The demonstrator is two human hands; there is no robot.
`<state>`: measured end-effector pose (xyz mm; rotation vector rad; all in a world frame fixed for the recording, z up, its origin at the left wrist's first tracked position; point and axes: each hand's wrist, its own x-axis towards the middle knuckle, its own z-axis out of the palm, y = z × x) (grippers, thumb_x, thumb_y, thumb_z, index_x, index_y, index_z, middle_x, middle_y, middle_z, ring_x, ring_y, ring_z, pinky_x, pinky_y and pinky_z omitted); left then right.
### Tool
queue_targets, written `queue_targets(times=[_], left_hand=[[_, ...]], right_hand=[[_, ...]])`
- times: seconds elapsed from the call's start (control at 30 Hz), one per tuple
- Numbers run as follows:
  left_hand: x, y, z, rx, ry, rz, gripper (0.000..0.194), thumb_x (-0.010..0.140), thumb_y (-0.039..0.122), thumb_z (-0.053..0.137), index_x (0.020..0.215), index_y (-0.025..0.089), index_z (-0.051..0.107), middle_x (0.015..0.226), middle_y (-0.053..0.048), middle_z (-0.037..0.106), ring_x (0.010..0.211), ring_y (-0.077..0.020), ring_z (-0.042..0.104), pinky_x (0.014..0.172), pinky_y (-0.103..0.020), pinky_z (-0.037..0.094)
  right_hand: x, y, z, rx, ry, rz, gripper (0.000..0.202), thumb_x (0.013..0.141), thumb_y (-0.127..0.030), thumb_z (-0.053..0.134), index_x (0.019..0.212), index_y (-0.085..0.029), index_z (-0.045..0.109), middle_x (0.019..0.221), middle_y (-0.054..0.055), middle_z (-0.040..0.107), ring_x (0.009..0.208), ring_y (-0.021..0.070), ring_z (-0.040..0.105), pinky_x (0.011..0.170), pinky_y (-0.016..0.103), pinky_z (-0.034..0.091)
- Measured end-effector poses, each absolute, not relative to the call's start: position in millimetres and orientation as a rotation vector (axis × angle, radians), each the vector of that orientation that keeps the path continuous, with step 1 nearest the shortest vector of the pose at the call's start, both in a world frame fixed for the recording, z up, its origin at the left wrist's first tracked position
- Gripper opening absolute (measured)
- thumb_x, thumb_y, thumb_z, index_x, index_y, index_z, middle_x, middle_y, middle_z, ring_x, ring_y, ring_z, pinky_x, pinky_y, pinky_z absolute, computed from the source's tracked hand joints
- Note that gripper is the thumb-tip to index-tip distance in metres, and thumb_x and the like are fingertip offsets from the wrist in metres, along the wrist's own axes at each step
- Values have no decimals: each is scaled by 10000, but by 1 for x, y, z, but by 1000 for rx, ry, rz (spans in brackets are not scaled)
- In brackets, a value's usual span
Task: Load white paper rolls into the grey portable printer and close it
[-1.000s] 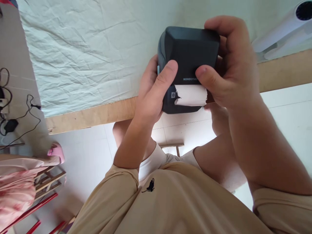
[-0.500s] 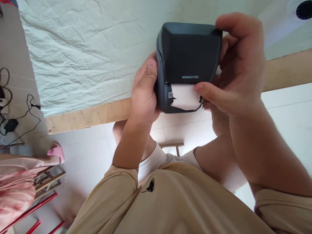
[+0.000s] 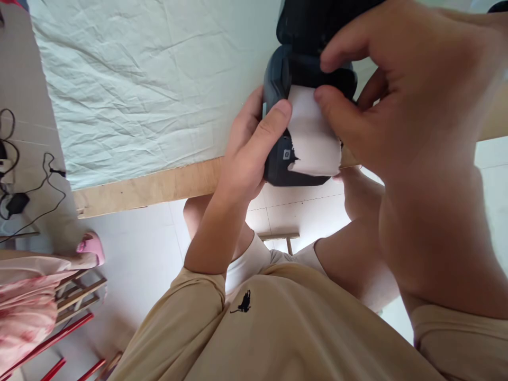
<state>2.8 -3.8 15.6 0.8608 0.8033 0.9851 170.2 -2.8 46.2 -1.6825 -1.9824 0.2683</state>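
Observation:
A dark label printer is held over the table's front edge, with its black lid raised. From the open compartment a white paper strip with a torn edge hangs down over the front. My left hand is closed around the printer's left side, the thumb lying on top beside the paper. My right hand is over the compartment. Its thumb touches the paper's upper right edge, and its index finger is in front of the dark interior, apart from the thumb. The other right fingers are partly hidden.
A wrinkled pale green cloth covers the table, which has a bare wooden edge. Black cables and an adapter lie at the far left. Another person's foot in a pink slipper is near a wooden stool.
The printer's lid has swung up and away from me, exposing the paper inside. My right hand has moved from the closed lid to the compartment. My left thumb has shifted onto the printer's top.

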Motion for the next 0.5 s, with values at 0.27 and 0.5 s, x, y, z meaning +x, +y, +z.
queue_targets(times=[0.27, 0.5], left_hand=[[0, -4, 11, 863, 794, 999, 151, 907, 403, 576, 903, 255, 607, 912, -12, 592, 962, -155, 595, 887, -289, 472], [0, -3, 7, 882, 771, 1050, 187, 898, 410, 588, 921, 226, 613, 900, -18, 599, 908, -159, 625, 796, -295, 489]], right_hand=[[160, -1, 63, -2030, -2369, 172, 234, 876, -392, 542, 1101, -352, 592, 866, 6, 601, 888, 250, 633, 687, 426, 517], [180, -2, 49, -1464, -2183, 495, 251, 796, -346, 678, 1042, -325, 636, 964, -47, 679, 576, 86, 492, 644, 349, 523]])
